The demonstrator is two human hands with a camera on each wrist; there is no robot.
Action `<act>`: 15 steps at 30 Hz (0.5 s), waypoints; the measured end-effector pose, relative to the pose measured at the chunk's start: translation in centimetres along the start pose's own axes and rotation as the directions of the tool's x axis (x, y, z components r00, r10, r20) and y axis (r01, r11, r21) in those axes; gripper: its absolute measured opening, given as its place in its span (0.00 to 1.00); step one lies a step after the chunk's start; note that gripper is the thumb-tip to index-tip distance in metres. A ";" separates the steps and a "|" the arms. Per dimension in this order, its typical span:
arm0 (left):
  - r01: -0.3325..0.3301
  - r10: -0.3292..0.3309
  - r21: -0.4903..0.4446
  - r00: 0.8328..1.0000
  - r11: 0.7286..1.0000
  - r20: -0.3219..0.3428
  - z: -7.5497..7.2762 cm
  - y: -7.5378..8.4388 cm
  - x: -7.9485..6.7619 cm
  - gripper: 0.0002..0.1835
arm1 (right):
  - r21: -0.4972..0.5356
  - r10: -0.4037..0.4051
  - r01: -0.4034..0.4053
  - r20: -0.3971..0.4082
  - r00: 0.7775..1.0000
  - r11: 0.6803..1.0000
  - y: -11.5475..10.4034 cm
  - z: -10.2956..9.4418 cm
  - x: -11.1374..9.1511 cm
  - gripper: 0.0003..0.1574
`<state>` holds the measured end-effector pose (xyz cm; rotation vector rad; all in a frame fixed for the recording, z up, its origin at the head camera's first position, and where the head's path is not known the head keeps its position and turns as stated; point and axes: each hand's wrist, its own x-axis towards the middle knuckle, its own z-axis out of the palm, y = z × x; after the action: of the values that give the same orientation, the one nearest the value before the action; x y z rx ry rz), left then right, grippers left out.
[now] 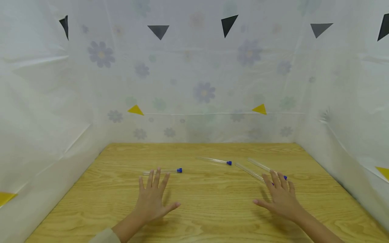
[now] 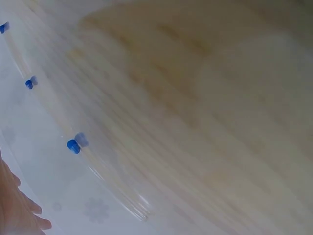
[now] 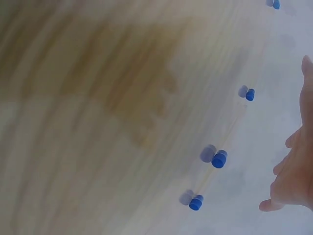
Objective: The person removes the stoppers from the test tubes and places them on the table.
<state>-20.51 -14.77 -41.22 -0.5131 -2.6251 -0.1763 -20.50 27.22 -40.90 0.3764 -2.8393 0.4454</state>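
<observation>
My left hand [image 1: 153, 201] is held over the near left of the table, fingers spread and holding nothing. Its fingertips overlap a clear tube with a blue cap [image 1: 179, 170] in the head view. On the other side, my right hand [image 1: 282, 199] is spread the same way and also holds nothing. Two more clear tubes lie slanted by its fingers, one nearer [image 1: 249, 172] and one farther right [image 1: 259, 164]; the fingers partly hide their capped ends. Between the hands, farther back, lies another tube [image 1: 216, 160], its blue cap to the right.
A wood-grain table [image 1: 209, 209] carries the tubes. White sheeting encloses it, with a flowered back wall [image 1: 182, 74] and plain side walls at left [image 1: 45, 118] and right [image 1: 349, 111]. Black and yellow triangles are stuck on the walls.
</observation>
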 end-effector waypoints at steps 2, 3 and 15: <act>0.003 -0.003 0.019 1.000 1.000 0.003 0.0 -0.1 0.0 0.53 | 0.007 -0.001 0.001 0.006 1.000 1.000 -0.1 0.1 0.1 0.62; 0.007 -0.007 0.027 1.000 1.000 0.008 0.0 -0.1 0.0 0.53 | 0.011 -0.002 0.002 0.009 1.000 1.000 -0.2 0.1 0.2 0.62; 0.035 -0.037 0.057 0.998 0.998 0.046 0.0 -0.6 0.1 0.54 | -0.016 -0.040 0.039 -0.005 0.999 0.999 -1.5 0.6 0.8 0.62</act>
<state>-20.87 -15.31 -41.17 -0.4567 -2.6781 -0.1030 -20.93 25.47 -40.78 0.4266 -2.8227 0.4147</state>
